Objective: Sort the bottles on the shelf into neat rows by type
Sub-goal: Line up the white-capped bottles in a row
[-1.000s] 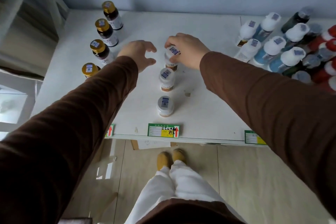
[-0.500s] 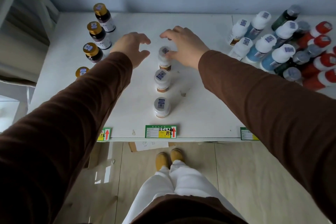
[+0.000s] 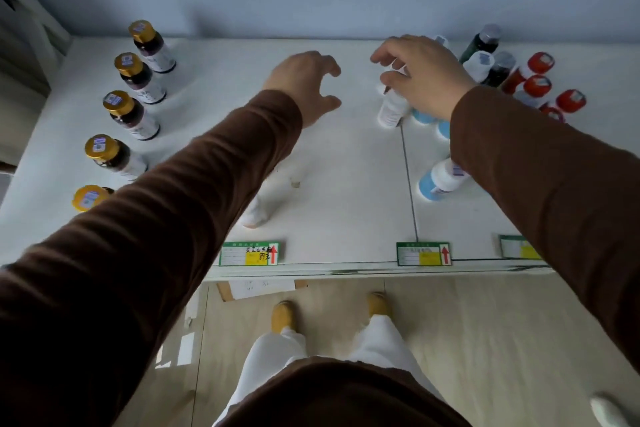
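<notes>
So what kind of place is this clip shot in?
Probably a shop or pharmacy: a white shelf with green price tags along its front edge, and gold-capped bottles lined up like stock.

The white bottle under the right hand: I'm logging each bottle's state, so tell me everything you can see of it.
The white bottle is slim, white and plastic-looking, with a pale label whose print is too blurred to read. It stands upright on the white shelf, just left of the seam between the two shelf boards, beside the blue bottles. Its cap is hidden by the right hand, which curls over its top with the thumb against its upper part. Whether the hand grips it firmly cannot be told.
</notes>
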{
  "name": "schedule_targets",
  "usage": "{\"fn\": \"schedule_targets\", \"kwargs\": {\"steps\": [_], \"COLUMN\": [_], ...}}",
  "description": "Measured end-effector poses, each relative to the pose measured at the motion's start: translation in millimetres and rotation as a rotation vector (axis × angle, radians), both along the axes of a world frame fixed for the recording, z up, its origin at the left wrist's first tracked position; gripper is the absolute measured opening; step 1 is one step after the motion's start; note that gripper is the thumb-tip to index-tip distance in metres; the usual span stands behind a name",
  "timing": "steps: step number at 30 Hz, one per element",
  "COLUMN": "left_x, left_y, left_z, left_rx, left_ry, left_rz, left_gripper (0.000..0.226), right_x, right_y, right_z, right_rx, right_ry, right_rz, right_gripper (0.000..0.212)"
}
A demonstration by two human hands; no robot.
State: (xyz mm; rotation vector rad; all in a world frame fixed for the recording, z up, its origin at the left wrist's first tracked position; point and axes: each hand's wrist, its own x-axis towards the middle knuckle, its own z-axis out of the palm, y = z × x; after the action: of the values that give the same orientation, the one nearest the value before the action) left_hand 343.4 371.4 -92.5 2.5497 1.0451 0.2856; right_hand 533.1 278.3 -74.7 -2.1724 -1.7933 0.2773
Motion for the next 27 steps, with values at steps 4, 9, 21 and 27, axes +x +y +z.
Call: {"fn": "schedule_targets", "kwargs": {"steps": [4, 9, 21, 27], "left_x": [42, 83, 123, 120], "left_y": [-23, -44, -57, -64], "left_z": [-24, -63, -116, -90], "left_rx": [-0.061, -0.123, -0.264, -0.461], "left_ry": [0.026, 0.056, -0.148, -0.49], "left_rz": [0.062, 0.197, 0.422, 0.444], "left_gripper": [0.046, 0.048, 0.041, 0.042], "right_x": [49, 86, 95, 103], "right_y": [-11, -6, 17, 16], "right_z": [-8, -29, -42, -9], "right_rx": [-0.077, -0.165, -0.227, -0.147], "right_ry": [-0.008, -0.134, -0.188, 0.036], "right_rz": [0.095, 0.32, 0.52, 0.367], "right_gripper": [0.032, 0.04, 0.044, 0.035]}}
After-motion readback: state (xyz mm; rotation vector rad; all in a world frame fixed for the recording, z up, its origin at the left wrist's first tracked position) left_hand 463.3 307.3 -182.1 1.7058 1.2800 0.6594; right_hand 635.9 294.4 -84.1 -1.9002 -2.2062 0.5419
